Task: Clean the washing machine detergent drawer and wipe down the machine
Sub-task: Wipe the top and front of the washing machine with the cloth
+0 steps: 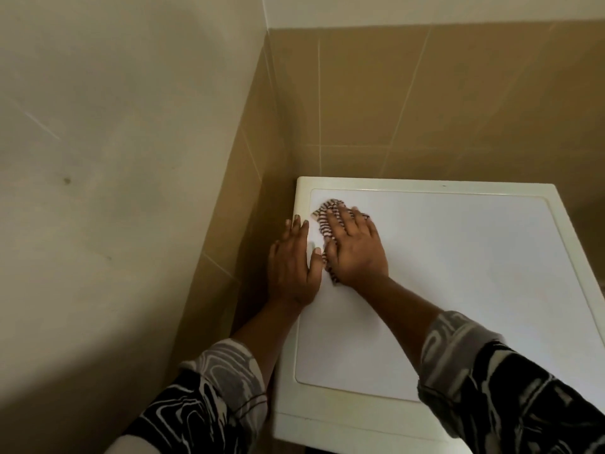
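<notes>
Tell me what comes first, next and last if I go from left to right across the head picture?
Cream wall → left hand → right hand → bare right part of the washing machine top.

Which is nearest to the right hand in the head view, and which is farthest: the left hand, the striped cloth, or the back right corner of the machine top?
From the right hand:
1. striped cloth, under it, touching.
2. left hand, close on its left.
3. back right corner of the machine top, far right.
</notes>
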